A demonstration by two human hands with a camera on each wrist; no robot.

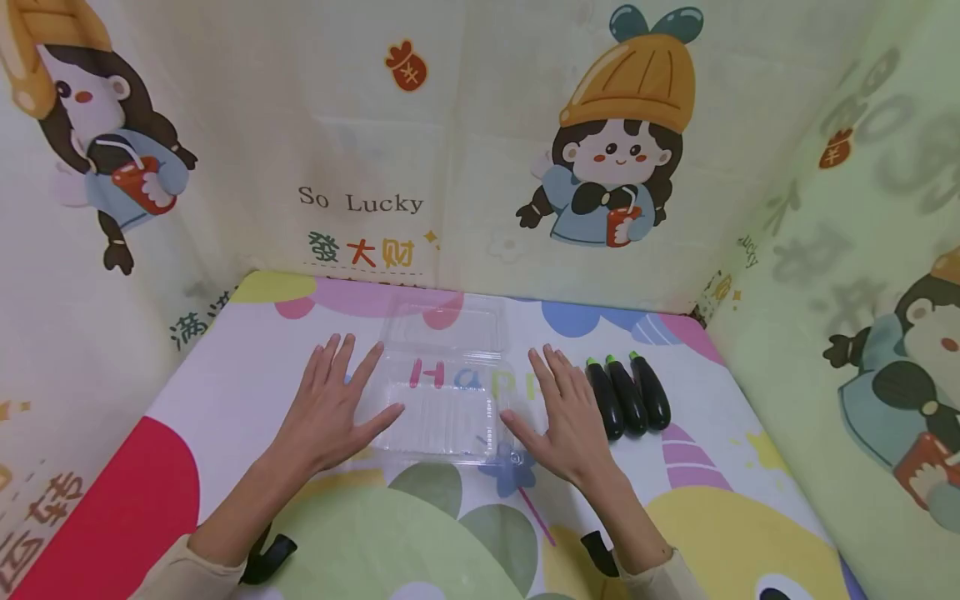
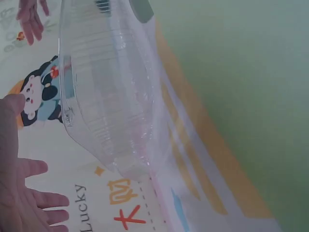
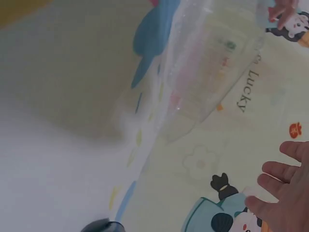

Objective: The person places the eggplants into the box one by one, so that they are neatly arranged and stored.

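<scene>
A clear plastic clamshell box (image 1: pixel 438 417) lies on the table with its lid (image 1: pixel 447 325) folded back toward the wall. My left hand (image 1: pixel 330 408) hovers at the box's left side, fingers straight and spread, holding nothing. At the right side of the box my right hand (image 1: pixel 562 412) is likewise spread, with nothing in it. Just right of that hand three dark eggplants (image 1: pixel 633 396) with green stem ends lie side by side. The left wrist view shows the box wall (image 2: pixel 111 87) near the left hand; in the right wrist view the box (image 3: pixel 212 63) is also seen.
The table is covered by a colourful printed cloth (image 1: pixel 247 367) with letters and cartoon shapes. Printed curtains (image 1: pixel 465 150) close off the back and both sides. A black strap end (image 1: pixel 268 560) hangs at the left wrist, another (image 1: pixel 600 553) at the right.
</scene>
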